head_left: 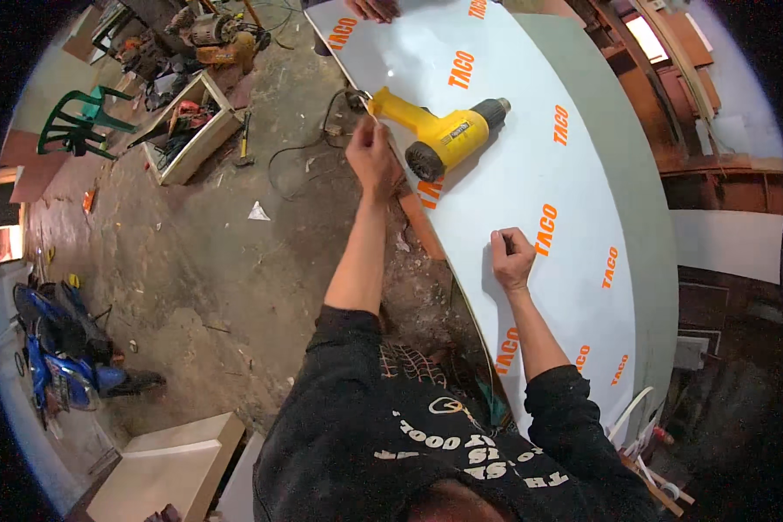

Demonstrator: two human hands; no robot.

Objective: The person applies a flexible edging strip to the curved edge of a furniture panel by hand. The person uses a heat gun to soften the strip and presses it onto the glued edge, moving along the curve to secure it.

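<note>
A long white sheet [574,287] with orange print and one curved side stretches away in front of me. On it lies a yellow heat gun [461,139], its dark nozzle toward the far right and its handle toward the sheet's left edge. My left hand [371,159] is at that edge, just below the handle, with fingers pinched around something thin and pale that I cannot make out. My right hand [511,259] rests loosely closed on the sheet, thumb up, and nothing shows in it. At the far end, another person's hand [374,9] is over the sheet.
A dark cord [278,157] runs across the floor left of the sheet. Beyond it are a hammer [244,143], an open wooden toolbox [196,130] and a green chair [83,122]. A blue motorcycle [65,357] is at the left, a pale panel box [170,470] at the lower left.
</note>
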